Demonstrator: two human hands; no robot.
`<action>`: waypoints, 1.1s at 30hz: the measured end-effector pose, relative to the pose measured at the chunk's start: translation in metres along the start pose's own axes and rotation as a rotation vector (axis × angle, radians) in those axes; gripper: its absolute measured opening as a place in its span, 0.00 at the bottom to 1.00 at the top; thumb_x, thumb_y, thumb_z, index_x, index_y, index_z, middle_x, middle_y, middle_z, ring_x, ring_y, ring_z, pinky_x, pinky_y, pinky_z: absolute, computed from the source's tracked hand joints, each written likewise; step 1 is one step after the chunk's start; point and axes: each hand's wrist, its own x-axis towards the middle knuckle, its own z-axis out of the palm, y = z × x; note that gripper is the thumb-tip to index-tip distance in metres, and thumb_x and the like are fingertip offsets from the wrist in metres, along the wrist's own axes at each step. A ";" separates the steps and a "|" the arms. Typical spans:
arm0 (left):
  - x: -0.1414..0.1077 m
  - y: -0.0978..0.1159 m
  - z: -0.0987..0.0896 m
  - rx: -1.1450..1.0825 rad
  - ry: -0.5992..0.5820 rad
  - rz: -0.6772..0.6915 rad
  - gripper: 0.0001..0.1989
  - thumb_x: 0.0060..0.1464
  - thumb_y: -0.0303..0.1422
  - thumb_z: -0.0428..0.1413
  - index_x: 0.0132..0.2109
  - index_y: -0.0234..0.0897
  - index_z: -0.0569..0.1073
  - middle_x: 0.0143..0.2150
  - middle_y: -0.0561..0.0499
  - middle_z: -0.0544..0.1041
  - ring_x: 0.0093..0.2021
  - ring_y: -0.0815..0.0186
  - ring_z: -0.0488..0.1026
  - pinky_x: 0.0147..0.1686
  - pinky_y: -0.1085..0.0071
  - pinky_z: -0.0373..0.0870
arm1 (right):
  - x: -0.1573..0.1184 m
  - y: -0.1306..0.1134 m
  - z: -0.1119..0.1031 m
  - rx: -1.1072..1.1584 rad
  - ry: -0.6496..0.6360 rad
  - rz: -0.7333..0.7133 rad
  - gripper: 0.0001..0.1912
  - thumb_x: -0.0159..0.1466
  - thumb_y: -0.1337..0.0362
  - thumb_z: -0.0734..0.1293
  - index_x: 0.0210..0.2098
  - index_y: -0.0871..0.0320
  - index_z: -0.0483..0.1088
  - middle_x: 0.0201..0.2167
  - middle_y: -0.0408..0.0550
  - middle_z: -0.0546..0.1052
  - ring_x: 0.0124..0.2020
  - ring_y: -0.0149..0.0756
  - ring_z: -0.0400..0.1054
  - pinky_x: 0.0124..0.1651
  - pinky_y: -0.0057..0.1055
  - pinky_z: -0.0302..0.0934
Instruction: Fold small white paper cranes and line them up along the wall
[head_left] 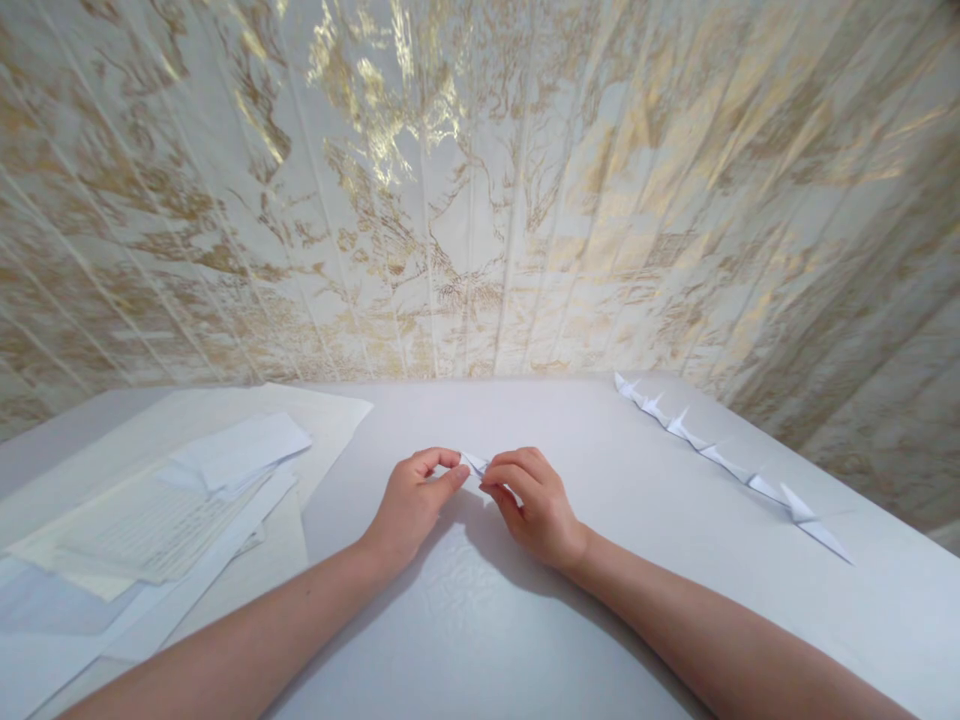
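A small folded white paper piece (474, 463) is held between my two hands just above the middle of the table. My left hand (414, 500) pinches its left end between thumb and forefinger. Its right side is gripped by the bent fingers of my right hand (536, 505), which hide part of it. Over on the right, several folded white paper cranes (759, 487) stand in a slanting row, pointed tips up. Neither hand touches them.
White table (465, 640) lies under both forearms. Loose sheets and written pages (157, 525) are piled at the left, with a folded white paper stack (240, 450) on top. A wall with gold-patterned covering (465, 250) rises behind the table's far edge.
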 end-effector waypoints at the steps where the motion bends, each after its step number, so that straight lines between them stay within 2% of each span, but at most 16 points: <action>1: 0.000 0.000 0.000 -0.024 -0.020 -0.013 0.08 0.40 0.36 0.59 0.24 0.35 0.72 0.21 0.55 0.70 0.23 0.69 0.64 0.25 0.73 0.58 | 0.000 0.000 0.000 0.003 0.003 0.009 0.05 0.60 0.72 0.62 0.32 0.57 0.66 0.30 0.47 0.73 0.32 0.34 0.66 0.36 0.32 0.60; 3: 0.001 0.000 0.001 -0.057 -0.055 -0.014 0.09 0.41 0.36 0.58 0.24 0.34 0.70 0.19 0.57 0.67 0.21 0.72 0.61 0.24 0.75 0.56 | 0.001 0.000 0.001 0.019 0.011 0.044 0.04 0.60 0.71 0.62 0.33 0.57 0.66 0.29 0.47 0.73 0.32 0.34 0.66 0.36 0.31 0.61; 5: 0.001 0.000 0.002 -0.122 -0.031 -0.023 0.09 0.39 0.35 0.59 0.24 0.34 0.68 0.19 0.58 0.66 0.21 0.73 0.60 0.24 0.76 0.55 | 0.001 0.000 0.002 0.030 0.005 0.071 0.03 0.60 0.70 0.62 0.33 0.57 0.66 0.29 0.47 0.73 0.33 0.34 0.67 0.36 0.31 0.61; 11: -0.001 0.004 0.006 -0.257 -0.011 -0.123 0.13 0.34 0.31 0.60 0.29 0.37 0.63 0.20 0.59 0.70 0.21 0.73 0.64 0.24 0.76 0.57 | -0.001 0.002 0.003 -0.007 -0.058 0.068 0.05 0.60 0.71 0.61 0.33 0.57 0.67 0.31 0.48 0.74 0.34 0.34 0.67 0.37 0.31 0.62; 18: 0.001 0.002 0.004 -0.244 -0.061 -0.194 0.15 0.35 0.32 0.59 0.34 0.36 0.64 0.21 0.58 0.72 0.21 0.72 0.66 0.24 0.76 0.57 | 0.000 0.003 0.001 -0.005 -0.066 0.080 0.07 0.60 0.73 0.59 0.32 0.57 0.67 0.30 0.49 0.75 0.32 0.34 0.68 0.35 0.30 0.62; 24: 0.001 0.004 0.003 -0.195 -0.053 -0.221 0.14 0.34 0.31 0.59 0.32 0.36 0.65 0.18 0.59 0.68 0.18 0.75 0.61 0.21 0.77 0.52 | 0.001 0.000 0.000 0.074 -0.015 0.158 0.07 0.59 0.73 0.60 0.30 0.58 0.67 0.28 0.48 0.74 0.31 0.34 0.68 0.35 0.29 0.62; 26: 0.001 0.002 0.003 -0.145 -0.048 -0.183 0.13 0.35 0.31 0.59 0.31 0.36 0.65 0.18 0.60 0.67 0.18 0.74 0.60 0.21 0.76 0.53 | 0.002 -0.002 0.000 0.120 -0.006 0.191 0.07 0.59 0.73 0.60 0.29 0.58 0.67 0.27 0.48 0.74 0.31 0.34 0.68 0.34 0.29 0.62; 28: 0.003 0.000 0.002 -0.033 -0.031 -0.088 0.10 0.36 0.32 0.59 0.29 0.36 0.67 0.19 0.60 0.65 0.20 0.73 0.61 0.22 0.75 0.56 | 0.003 -0.004 0.000 0.150 0.007 0.224 0.06 0.58 0.73 0.61 0.28 0.58 0.67 0.26 0.47 0.74 0.29 0.33 0.68 0.33 0.28 0.62; 31: 0.007 -0.002 -0.004 0.235 0.016 0.194 0.07 0.37 0.29 0.60 0.29 0.37 0.71 0.25 0.56 0.68 0.28 0.69 0.65 0.31 0.71 0.61 | 0.004 -0.004 0.000 0.171 0.015 0.240 0.07 0.58 0.73 0.61 0.27 0.58 0.67 0.25 0.45 0.74 0.28 0.32 0.68 0.32 0.28 0.62; 33: 0.008 -0.001 -0.008 0.398 0.007 0.395 0.05 0.39 0.27 0.59 0.29 0.39 0.73 0.30 0.54 0.71 0.35 0.66 0.67 0.38 0.68 0.62 | 0.005 -0.004 -0.001 0.179 0.003 0.243 0.07 0.57 0.73 0.61 0.26 0.58 0.68 0.25 0.45 0.74 0.28 0.32 0.68 0.32 0.28 0.62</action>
